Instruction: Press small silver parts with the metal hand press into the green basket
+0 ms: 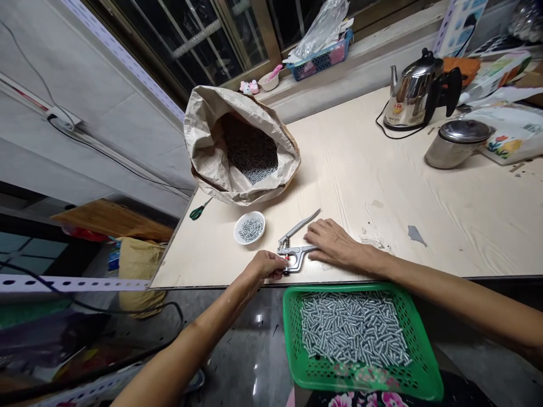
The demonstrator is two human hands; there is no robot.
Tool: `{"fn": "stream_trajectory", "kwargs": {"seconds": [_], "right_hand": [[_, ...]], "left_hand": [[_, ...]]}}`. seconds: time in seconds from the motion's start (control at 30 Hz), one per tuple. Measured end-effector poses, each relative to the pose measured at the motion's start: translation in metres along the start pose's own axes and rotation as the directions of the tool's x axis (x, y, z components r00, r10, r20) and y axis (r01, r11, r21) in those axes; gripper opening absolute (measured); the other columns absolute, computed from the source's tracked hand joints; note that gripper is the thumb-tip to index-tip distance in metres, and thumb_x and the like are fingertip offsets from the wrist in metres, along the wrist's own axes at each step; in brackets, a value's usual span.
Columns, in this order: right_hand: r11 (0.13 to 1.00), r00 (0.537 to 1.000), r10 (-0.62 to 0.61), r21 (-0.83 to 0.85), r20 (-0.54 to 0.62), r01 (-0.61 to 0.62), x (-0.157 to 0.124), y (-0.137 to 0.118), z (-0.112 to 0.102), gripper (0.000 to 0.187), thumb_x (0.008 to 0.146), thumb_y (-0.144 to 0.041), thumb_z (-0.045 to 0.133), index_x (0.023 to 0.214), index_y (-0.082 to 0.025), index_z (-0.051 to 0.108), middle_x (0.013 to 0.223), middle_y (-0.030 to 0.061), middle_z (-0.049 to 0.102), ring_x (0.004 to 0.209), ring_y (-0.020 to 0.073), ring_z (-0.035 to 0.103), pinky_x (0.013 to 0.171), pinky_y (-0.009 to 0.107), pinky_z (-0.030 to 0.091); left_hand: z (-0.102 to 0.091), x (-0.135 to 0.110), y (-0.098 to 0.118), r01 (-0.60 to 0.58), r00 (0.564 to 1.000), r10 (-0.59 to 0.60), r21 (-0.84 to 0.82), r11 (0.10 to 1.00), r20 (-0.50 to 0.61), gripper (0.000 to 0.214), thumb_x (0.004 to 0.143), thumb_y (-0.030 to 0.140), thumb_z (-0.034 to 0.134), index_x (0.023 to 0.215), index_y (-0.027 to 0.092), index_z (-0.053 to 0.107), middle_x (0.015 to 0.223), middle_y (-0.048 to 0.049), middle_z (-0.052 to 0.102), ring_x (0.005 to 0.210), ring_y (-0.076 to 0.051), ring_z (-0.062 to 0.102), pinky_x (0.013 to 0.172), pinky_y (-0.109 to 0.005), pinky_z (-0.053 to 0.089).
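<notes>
Snap-fastener pliers [300, 253] lie on the table near its front edge, their two grey handles spread apart. My right hand [331, 242] is closed around the end of the lower handle; the upper handle stands free above it. At the jaw, beside a small red part, the fingers of my left hand [269, 264] are pinched together, and what is between them is hidden. A white bowl [249, 228] of small metal pieces sits just beyond my left hand. Below the table edge, a green basket [292, 350] holds many silvery threaded pieces that look like screws.
A large open sack [203, 130] of metal pieces leans at the back left, with green-handled scissors [198, 212] near it. An electric kettle [413, 93] and a lidded metal pot [453, 144] stand back right. A blue basket [318, 62] is on the windowsill.
</notes>
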State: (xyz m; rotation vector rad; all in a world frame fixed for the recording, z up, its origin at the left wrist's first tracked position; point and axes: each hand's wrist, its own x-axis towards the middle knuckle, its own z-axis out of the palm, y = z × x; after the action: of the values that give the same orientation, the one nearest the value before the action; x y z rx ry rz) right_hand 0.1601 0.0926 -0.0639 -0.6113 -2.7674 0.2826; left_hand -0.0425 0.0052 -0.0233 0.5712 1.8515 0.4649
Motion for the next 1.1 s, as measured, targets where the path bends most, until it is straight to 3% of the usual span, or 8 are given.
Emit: {"fn": "stream_trajectory", "kwargs": {"seconds": [0.17,0.43,0.53,0.6,0.67,0.77,0.9,1.1], "right_hand": [[0.999,0.986,0.018,0.035,0.163,-0.024,0.015,0.023,-0.015,0.088,0.066,-0.066,0.068,0.131,-0.014,0.041,0.138,0.0205,0.038,0.127,0.0380,0.029,0.099,0.053,0.027],[0.999,0.978,0.007,0.040,0.208,-0.016,0.025,0.021,-0.023,0.064,0.064,-0.054,0.076,0.108,-0.012,0.056,0.104,0.0133,0.057,0.092,0.0266,0.049,0.081,0.040,0.041],[0.999,0.989,0.007,0.045,0.145,-0.013,0.021,0.017,-0.019,0.047,0.066,-0.046,0.077,0.097,-0.015,0.058,0.096,0.0099,0.057,0.085,0.0231,0.048,0.071,0.034,0.041],[0.999,0.995,-0.002,0.051,0.101,-0.003,0.018,0.015,-0.015,0.040,0.068,-0.042,0.077,0.092,-0.017,0.057,0.092,0.0085,0.057,0.082,0.0220,0.047,0.066,0.033,0.040],[0.999,0.997,0.001,0.052,0.079,-0.005,0.016,0.013,-0.010,0.036,0.069,-0.037,0.077,0.092,-0.017,0.057,0.091,0.0082,0.057,0.083,0.0218,0.047,0.065,0.032,0.039],[0.998,0.996,0.015,0.060,0.083,-0.020,0.015,0.009,-0.005,0.038,0.069,-0.032,0.077,0.097,-0.016,0.056,0.094,0.0087,0.058,0.087,0.0224,0.048,0.067,0.032,0.041],[0.999,0.994,0.037,0.035,0.099,-0.041,0.015,0.006,-0.005,0.052,0.064,-0.037,0.081,0.103,-0.015,0.056,0.097,0.0092,0.058,0.087,0.0226,0.049,0.070,0.033,0.042],[0.993,0.978,0.114,-0.061,0.172,-0.105,0.018,0.005,-0.017,0.030,0.071,-0.035,0.076,0.085,-0.014,0.061,0.090,0.0098,0.059,0.085,0.0223,0.051,0.063,0.031,0.040]], "left_hand": [[0.000,0.000,0.003,0.048,0.999,-0.048,0.003,0.999,0.011,0.022,0.056,0.016,0.077,0.049,0.011,0.056,0.037,0.0034,0.048,0.038,-0.006,0.041,0.047,-0.022,0.038],[0.001,0.002,0.002,0.059,0.998,-0.059,0.019,0.998,0.013,0.026,0.057,0.018,0.077,0.048,0.013,0.053,0.036,0.0038,0.047,0.038,-0.006,0.039,0.049,-0.023,0.038],[0.004,-0.007,0.002,0.018,0.999,-0.010,0.190,0.982,-0.042,0.029,0.065,0.027,0.073,0.049,0.014,0.053,0.041,0.0028,0.048,0.043,-0.009,0.043,0.053,-0.026,0.040],[0.009,-0.016,0.002,-0.101,0.967,0.193,0.448,0.888,-0.166,0.026,0.072,0.033,0.068,0.057,0.013,0.058,0.054,-0.0020,0.055,0.056,-0.014,0.053,0.059,-0.029,0.043],[0.016,-0.022,0.003,-0.253,0.836,0.515,0.698,0.670,-0.191,0.022,0.075,0.035,0.065,0.078,0.013,0.064,0.080,-0.0086,0.064,0.082,-0.022,0.059,0.071,-0.033,0.046],[0.029,-0.019,0.009,-0.444,0.636,0.771,0.834,0.327,0.037,0.047,0.074,0.030,0.068,0.117,0.016,0.055,0.123,-0.0136,0.055,0.115,-0.027,0.048,0.093,-0.040,0.042],[0.036,-0.002,0.023,-0.559,0.632,0.718,0.814,0.161,0.292,0.059,0.075,0.027,0.067,0.128,0.016,0.044,0.126,-0.0123,0.053,0.114,-0.025,0.047,0.097,-0.040,0.040],[0.040,0.005,0.028,-0.502,0.652,0.716,0.850,0.160,0.251,0.029,0.081,0.030,0.061,0.105,0.014,0.059,0.102,-0.0095,0.059,0.098,-0.024,0.050,0.084,-0.036,0.044]]}}
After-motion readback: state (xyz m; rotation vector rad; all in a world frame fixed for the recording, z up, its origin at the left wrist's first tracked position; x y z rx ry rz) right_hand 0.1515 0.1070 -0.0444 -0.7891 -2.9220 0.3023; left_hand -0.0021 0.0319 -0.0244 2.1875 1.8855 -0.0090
